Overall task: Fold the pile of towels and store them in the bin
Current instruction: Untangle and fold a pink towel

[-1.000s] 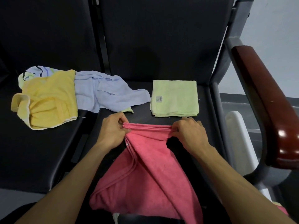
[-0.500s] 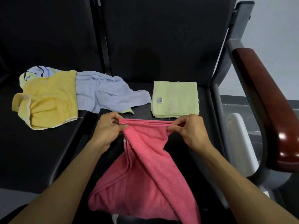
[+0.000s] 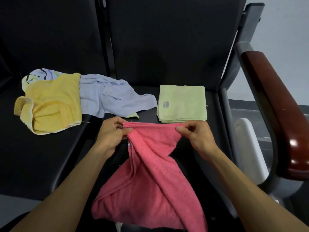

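A pink towel (image 3: 150, 178) hangs folded from both my hands above the black seat. My left hand (image 3: 112, 133) pinches its upper left corner and my right hand (image 3: 197, 134) pinches its upper right corner, with the top edge stretched between them. Behind my right hand a light green towel (image 3: 182, 102) lies folded into a neat square. To the left sits a loose pile: a crumpled yellow towel (image 3: 51, 104), a pale blue towel (image 3: 110, 96) and a striped one (image 3: 41, 72) peeking out behind. No bin is clearly visible.
The towels rest on black padded chairs (image 3: 41, 156) with high backs. A dark red armrest (image 3: 275, 106) on a grey frame stands at the right, with a white object (image 3: 247, 148) below it.
Both hands have lifted the pink towel's top edge slightly away from me, toward the green towel, and spread it a little wider. The towel's lower part hangs more twisted.
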{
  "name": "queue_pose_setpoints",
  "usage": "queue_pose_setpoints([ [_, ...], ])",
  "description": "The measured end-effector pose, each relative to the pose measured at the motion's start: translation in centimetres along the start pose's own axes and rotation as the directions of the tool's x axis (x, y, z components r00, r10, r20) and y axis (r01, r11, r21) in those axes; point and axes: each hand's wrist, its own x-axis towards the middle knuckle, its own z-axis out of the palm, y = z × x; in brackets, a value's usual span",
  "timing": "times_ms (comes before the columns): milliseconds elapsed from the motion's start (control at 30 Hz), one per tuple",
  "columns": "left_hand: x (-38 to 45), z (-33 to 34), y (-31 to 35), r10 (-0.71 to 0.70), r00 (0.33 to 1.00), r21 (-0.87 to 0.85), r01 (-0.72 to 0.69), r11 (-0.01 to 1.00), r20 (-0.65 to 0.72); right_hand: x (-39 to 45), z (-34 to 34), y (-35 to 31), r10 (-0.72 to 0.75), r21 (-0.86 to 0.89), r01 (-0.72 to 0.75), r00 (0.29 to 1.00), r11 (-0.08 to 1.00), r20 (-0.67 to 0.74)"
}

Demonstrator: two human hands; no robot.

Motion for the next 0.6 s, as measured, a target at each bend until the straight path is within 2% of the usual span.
queue_pose_setpoints([
  [100,0.0,0.1,0.3,0.022,1.0,-0.02,-0.022,1.0,-0.018,0.1,0.0,0.0,-0.033,0.03,0.033,0.999,0.999,-0.009],
  [400,-1.0,0.2,1.1,0.103,0.989,-0.037,-0.107,0.994,-0.109,-2.1,-0.7,-2.1,-0.152,-0.089,0.143,0.983,0.986,-0.105],
  [600,-5.1,-1.7,6.6,0.19,0.974,-0.013,-0.193,0.981,-0.126,-5.7,-2.7,-8.5,-0.261,-0.121,0.243,0.949,0.963,-0.176],
])
